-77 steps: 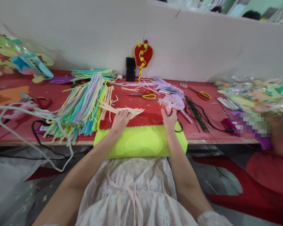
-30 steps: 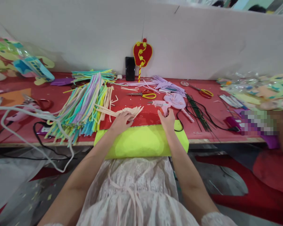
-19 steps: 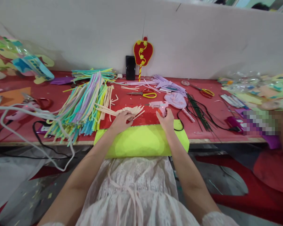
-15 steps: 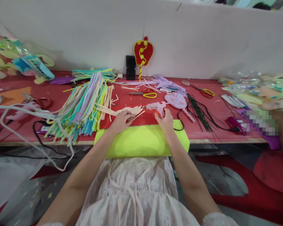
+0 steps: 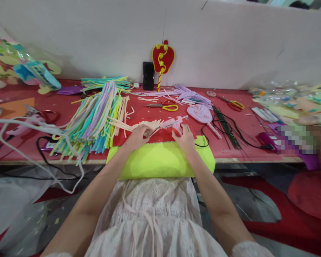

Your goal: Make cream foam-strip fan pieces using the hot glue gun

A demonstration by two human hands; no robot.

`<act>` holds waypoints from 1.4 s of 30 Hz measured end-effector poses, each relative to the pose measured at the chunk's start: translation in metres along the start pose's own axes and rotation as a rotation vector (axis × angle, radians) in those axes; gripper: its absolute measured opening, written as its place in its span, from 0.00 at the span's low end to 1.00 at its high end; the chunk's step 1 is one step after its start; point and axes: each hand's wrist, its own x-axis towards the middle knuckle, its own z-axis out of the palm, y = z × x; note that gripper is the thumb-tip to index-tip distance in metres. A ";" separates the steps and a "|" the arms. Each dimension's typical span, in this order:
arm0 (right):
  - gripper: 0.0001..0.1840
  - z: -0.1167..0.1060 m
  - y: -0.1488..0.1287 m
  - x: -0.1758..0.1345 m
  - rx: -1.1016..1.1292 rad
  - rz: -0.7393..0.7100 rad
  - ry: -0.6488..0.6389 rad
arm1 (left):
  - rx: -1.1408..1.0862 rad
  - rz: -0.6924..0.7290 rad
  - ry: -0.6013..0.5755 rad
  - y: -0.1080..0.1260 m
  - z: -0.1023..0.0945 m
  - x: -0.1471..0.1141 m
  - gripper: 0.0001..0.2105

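My right hand (image 5: 184, 138) is wrapped round the handle of a pink glue gun (image 5: 171, 123), its nozzle pointing left. The nozzle tip is close to the fingertips of my left hand (image 5: 138, 137). Those fingers are curled and pressed together on cream pipe cleaners (image 5: 149, 123); their exact grip is partly hidden. Both hands work over a red sheet (image 5: 164, 138) at the table edge, with a bright yellow-green sheet (image 5: 160, 160) hanging in front of it.
To the left lies a large heap of coloured pipe cleaners (image 5: 92, 121). Yellow-and-red-handled scissors (image 5: 169, 106) lie beyond my hands. A lilac fan-shaped piece (image 5: 200, 113), dark green stems (image 5: 226, 128) and a black cord are on the right. A red decorated fan shape (image 5: 163, 60) leans at the wall beside a phone (image 5: 148, 75).
The glue gun in my right hand has shifted left and slightly down, bringing its nozzle to my left fingertips. My left hand has barely moved.
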 end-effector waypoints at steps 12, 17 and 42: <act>0.25 0.004 -0.020 -0.009 -0.144 -0.098 -0.103 | -0.029 -0.013 0.000 0.000 -0.003 0.000 0.17; 0.25 0.005 -0.019 -0.009 -0.166 -0.123 -0.123 | -0.060 -0.014 -0.008 0.001 -0.005 -0.001 0.17; 0.24 0.006 -0.017 -0.009 -0.172 -0.162 -0.156 | -0.375 -0.033 -0.047 -0.007 -0.003 -0.005 0.16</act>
